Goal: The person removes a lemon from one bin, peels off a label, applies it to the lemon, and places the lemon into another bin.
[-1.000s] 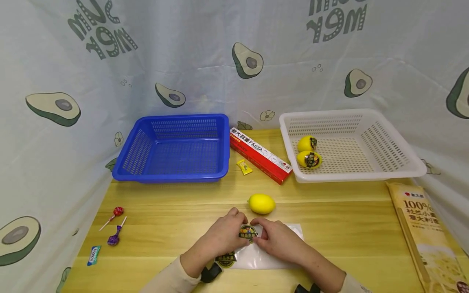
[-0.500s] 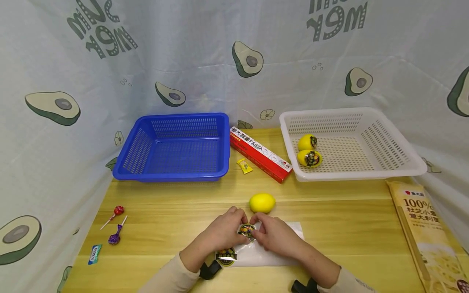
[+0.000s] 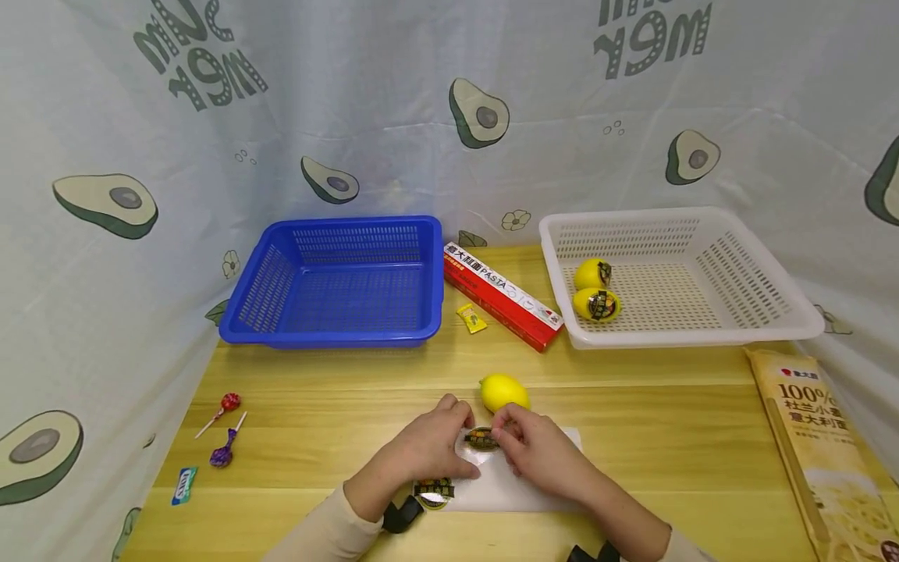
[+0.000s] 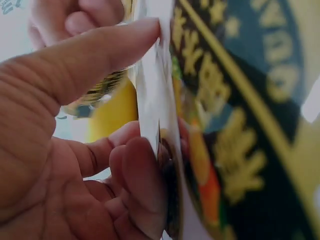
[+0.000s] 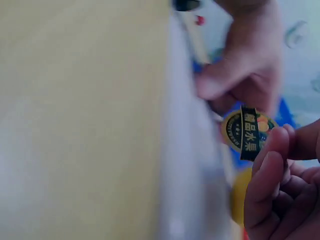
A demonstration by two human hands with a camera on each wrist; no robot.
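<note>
Between thumb and fingertip of my right hand (image 3: 542, 450), a round black-and-gold fruit sticker (image 5: 245, 131) is pinched by its edge, tilted up over a glossy white sticker sheet (image 3: 516, 490). My left hand (image 3: 434, 445) presses on that sheet, thumb and fingers spread around the spot below the sticker; its thumb (image 4: 100, 57) lies fairly straight in the left wrist view. A second round sticker (image 3: 434, 492) sits at the sheet's left end, large and close in the left wrist view. Just beyond the hands lies a yellow lemon (image 3: 500, 390), partly behind the right hand.
Behind stand a blue basket (image 3: 330, 342) and a white basket (image 3: 674, 337) with two stickered lemons (image 3: 595, 304). A red pasta box (image 3: 502, 300) and yellow candy (image 3: 471, 318) lie between. Lollipops (image 3: 222, 453) and a small packet (image 3: 183, 485) are left, a pasta bag (image 3: 818, 437) right.
My right hand has drawn slightly right and back from the left hand, lifting and tilting the sticker up off the sheet. The left hand stays on the sheet.
</note>
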